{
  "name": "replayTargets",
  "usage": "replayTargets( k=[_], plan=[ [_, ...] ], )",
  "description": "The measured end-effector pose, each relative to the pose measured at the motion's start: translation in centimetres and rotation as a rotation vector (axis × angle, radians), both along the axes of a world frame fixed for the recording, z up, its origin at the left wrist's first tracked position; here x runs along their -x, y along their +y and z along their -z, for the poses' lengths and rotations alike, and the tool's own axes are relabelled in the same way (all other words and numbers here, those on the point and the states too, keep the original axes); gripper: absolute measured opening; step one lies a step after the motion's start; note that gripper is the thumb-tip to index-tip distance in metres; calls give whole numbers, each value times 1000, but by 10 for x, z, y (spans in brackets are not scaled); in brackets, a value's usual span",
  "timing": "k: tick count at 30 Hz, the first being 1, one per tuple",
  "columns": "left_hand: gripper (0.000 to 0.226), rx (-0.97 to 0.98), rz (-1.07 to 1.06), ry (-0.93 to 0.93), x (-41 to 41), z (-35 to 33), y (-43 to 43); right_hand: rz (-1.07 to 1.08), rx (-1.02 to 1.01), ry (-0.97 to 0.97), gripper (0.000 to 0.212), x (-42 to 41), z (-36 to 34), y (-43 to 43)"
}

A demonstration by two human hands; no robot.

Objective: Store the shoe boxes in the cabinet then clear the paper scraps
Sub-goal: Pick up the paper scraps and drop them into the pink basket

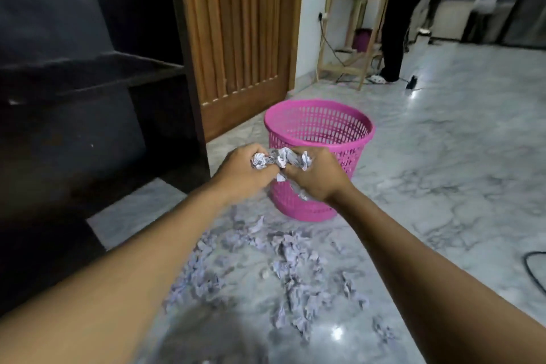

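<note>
Head view: both hands are working together just short of the bin. The left hand (pixel 243 170) and right hand (pixel 317 179) are each gripping an end of one wad (pixel 277 160) of crumpled paper. The fingers are curled tight round it and the knuckles are nearly touching, so the wad is bridging the two fists. The pink bin (pixel 357 139) is standing upright on the floor (pixel 443 186) just beyond the fingers, its near rim partly hidden behind the wad. Many more scraps (pixel 291 263) are lying loose on the floor below the fingers, between the forearms. The cabinet (pixel 88 127) is sitting to the left of the fingers, dark inside; I cannot tell whether the shoe boxes are in there.

Judging from this, the step in hand is carrying a gathered handful to the bin. To do it well, the person should be keeping the fingers squeezed until the wad is fully past the near rim and over the opening. Then they should be spreading the fingers low in the mouth, so bits are not fluttering back out. A tail of paper is hanging below the fingers and looks likely to drop short. The bin looks light, so knocking its rim could tip it. A good share of the clearing appears left to do.
</note>
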State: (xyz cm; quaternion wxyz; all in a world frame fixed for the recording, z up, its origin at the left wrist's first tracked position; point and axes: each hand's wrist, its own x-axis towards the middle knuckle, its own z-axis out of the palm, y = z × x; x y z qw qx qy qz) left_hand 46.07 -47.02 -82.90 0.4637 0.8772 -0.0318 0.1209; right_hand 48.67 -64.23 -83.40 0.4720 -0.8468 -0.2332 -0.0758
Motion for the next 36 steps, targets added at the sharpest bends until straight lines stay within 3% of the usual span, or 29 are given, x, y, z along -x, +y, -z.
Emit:
replayTargets(
  k=[2, 7, 11, 14, 20, 22, 24, 26, 28, 31, 36],
  plan=[
    [32, -29, 25, -54, -18, -29, -16, 29, -16, -23, 3, -13, -25, -15],
    [15, -81, 122, -111, -63, -64, -47, 129, -52, -43, 15, -39, -53, -47],
    [12, -100, 142, -165, -109, -63, -58, 186, -35, -77, 17, -72, -56, -53],
    [11, -68, 154, -178, -150, -54, -61, 245, 8, -69, 32, -104, -56, -54],
    [15, -23, 259, -65, -231, -23, -58, 383, 96, 38, 31, -169, -43, -54],
    [32, -160, 304, 74, -254, -4, -54, 422, 145, 53, 30, -186, -40, -54],
    [50, -447, 326, 177, -267, 11, -46, 456, 203, 69, 17, -201, -37, -52],
    [45, -589, 321, 227, -265, 21, -39, 475, 222, 77, 7, -212, -33, -48],
    [33, -594, 263, 185, -254, 28, -33, 483, 240, 93, 6, -219, -30, -41],
    [35, -530, 171, 34, -232, 36, -29, 482, 269, 128, 17, -230, -20, -34],
    [39, -447, 162, -96, -218, 49, -26, 431, 396, 196, 58, -236, -4, -37]
  ],
)
